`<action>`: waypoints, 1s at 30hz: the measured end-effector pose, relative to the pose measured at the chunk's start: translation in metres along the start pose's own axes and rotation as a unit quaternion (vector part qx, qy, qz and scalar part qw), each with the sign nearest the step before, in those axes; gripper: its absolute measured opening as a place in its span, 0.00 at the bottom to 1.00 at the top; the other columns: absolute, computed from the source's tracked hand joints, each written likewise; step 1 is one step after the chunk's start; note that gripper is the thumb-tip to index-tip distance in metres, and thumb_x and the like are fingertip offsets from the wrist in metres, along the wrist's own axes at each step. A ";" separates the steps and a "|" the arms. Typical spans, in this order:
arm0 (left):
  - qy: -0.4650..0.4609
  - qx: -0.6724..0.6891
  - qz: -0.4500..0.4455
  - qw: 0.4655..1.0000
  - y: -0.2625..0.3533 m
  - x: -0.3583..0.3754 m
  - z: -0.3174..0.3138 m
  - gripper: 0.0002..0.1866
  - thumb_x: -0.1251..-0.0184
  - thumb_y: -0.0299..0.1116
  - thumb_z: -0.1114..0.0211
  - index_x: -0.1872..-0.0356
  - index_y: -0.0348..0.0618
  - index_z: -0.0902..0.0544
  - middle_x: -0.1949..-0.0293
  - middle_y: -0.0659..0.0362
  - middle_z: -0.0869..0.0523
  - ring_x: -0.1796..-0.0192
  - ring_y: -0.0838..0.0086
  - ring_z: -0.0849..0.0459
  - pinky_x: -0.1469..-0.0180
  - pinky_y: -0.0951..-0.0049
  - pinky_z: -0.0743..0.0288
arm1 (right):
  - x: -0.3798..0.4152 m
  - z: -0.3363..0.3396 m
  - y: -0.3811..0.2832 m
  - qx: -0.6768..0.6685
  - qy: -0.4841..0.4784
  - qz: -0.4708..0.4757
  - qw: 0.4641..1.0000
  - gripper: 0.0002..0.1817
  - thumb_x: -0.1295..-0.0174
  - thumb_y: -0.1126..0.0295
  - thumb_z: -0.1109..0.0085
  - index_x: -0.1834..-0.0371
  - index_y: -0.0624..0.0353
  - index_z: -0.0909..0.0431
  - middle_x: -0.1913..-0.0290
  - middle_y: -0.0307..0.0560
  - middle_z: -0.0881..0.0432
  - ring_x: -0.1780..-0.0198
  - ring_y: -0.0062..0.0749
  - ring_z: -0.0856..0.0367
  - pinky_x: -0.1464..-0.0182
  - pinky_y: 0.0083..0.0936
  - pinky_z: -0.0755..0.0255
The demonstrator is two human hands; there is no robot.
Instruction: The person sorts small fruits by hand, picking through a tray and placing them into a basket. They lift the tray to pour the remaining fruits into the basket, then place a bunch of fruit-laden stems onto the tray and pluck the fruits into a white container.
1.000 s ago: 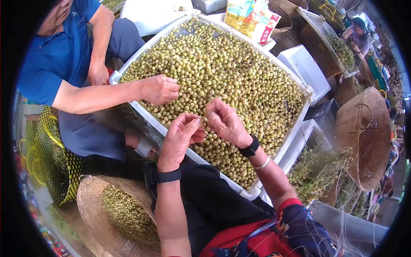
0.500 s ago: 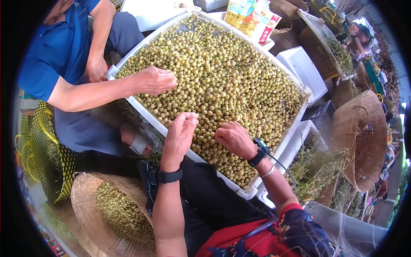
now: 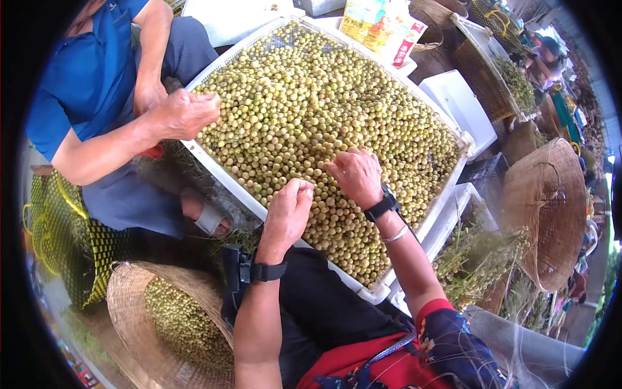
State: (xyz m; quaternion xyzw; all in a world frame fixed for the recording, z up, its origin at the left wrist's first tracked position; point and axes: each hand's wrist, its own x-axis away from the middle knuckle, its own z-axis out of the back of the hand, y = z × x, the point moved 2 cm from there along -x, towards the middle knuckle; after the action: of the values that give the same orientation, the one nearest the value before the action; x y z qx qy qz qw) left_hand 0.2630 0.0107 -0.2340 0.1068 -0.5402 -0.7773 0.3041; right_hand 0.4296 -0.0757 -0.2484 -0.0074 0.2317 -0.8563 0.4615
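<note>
A heap of small round yellow-green fruits [image 3: 304, 113] fills a shallow white plastic tray [image 3: 228, 170] with a mesh bottom. My left hand [image 3: 290, 206] is over the tray's near edge, thumb and fingers pinched together; what they hold, if anything, is hidden. Over the middle of the heap, my right hand [image 3: 357, 172] has its fingers curled down close to the fruits, and their tips are hard to see. Both of my wrists wear black straps.
A co-worker's hand [image 3: 188, 111] is at the tray's left edge. Below left stands a wicker basket [image 3: 133, 311] part filled with fruits. At right are a white foam box [image 3: 459, 110], leafy stems [image 3: 483, 259] and a large wicker basket [image 3: 547, 207]. Printed bags [image 3: 376, 26] lie behind the tray.
My right hand has moved farther over the heap, and my left hand has shifted right and slightly down. The co-worker's hand has drawn back left to the tray's edge.
</note>
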 end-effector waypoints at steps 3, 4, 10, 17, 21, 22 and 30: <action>0.009 -0.008 -0.003 1.000 -0.001 0.001 0.002 0.12 0.25 0.34 0.46 0.54 0.33 0.21 0.65 0.54 0.13 0.63 0.72 0.14 0.58 0.71 0.21 | -0.006 -0.017 -0.001 0.035 -0.054 -0.022 0.998 0.13 0.46 0.57 0.33 0.75 0.55 0.19 0.67 0.48 0.19 0.57 0.46 0.22 0.51 0.46 0.34; 0.006 -0.013 -0.005 1.000 0.000 0.001 0.002 0.13 0.24 0.34 0.46 0.54 0.33 0.21 0.65 0.53 0.13 0.63 0.71 0.14 0.58 0.71 0.21 | -0.005 -0.023 -0.001 0.042 -0.054 -0.032 0.997 0.10 0.47 0.60 0.34 0.75 0.54 0.18 0.67 0.48 0.19 0.56 0.46 0.22 0.50 0.47 0.34; 0.001 -0.003 -0.006 1.000 -0.002 -0.001 0.001 0.13 0.24 0.35 0.46 0.54 0.33 0.21 0.66 0.53 0.14 0.65 0.71 0.14 0.59 0.71 0.20 | -0.012 -0.033 -0.001 0.021 -0.004 -0.039 0.999 0.03 0.49 0.67 0.39 0.73 0.50 0.18 0.63 0.42 0.19 0.54 0.46 0.25 0.49 0.46 0.36; 0.050 0.057 0.027 0.997 0.002 -0.009 0.002 0.17 0.24 0.39 0.43 0.43 0.39 0.24 0.63 0.56 0.15 0.63 0.73 0.14 0.60 0.74 0.20 | -0.009 0.014 -0.004 -0.239 0.009 0.039 0.970 0.01 0.49 0.75 0.41 0.73 0.57 0.23 0.73 0.44 0.24 0.68 0.39 0.25 0.61 0.33 0.33; -0.023 0.364 0.098 0.926 0.003 -0.019 -0.015 0.19 0.27 0.40 0.38 0.42 0.42 0.25 0.58 0.58 0.16 0.60 0.73 0.13 0.59 0.72 0.17 | -0.003 0.027 -0.018 -0.172 0.019 0.160 0.972 0.03 0.49 0.75 0.40 0.71 0.57 0.23 0.70 0.45 0.26 0.65 0.43 0.27 0.60 0.35 0.32; -0.022 0.377 0.094 0.921 0.001 -0.020 -0.018 0.17 0.27 0.40 0.38 0.44 0.42 0.25 0.58 0.58 0.15 0.59 0.73 0.13 0.57 0.72 0.17 | -0.002 0.027 -0.020 -0.206 0.004 0.144 0.968 0.03 0.48 0.75 0.40 0.71 0.58 0.24 0.71 0.45 0.26 0.65 0.43 0.27 0.61 0.35 0.32; -0.020 0.353 0.091 0.931 0.007 -0.020 -0.012 0.10 0.23 0.38 0.43 0.51 0.44 0.23 0.63 0.61 0.15 0.63 0.78 0.15 0.63 0.81 0.21 | 0.004 0.019 -0.022 -0.379 -0.112 0.057 0.917 0.03 0.43 0.78 0.46 0.70 0.61 0.30 0.74 0.46 0.27 0.73 0.36 0.27 0.68 0.33 0.30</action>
State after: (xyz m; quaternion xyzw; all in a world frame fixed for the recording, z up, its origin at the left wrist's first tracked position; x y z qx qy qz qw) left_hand 0.2876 0.0113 -0.2355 0.1415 -0.7933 -0.5074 0.3053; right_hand 0.4147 -0.0761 -0.2229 -0.2640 0.4861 -0.6699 0.4952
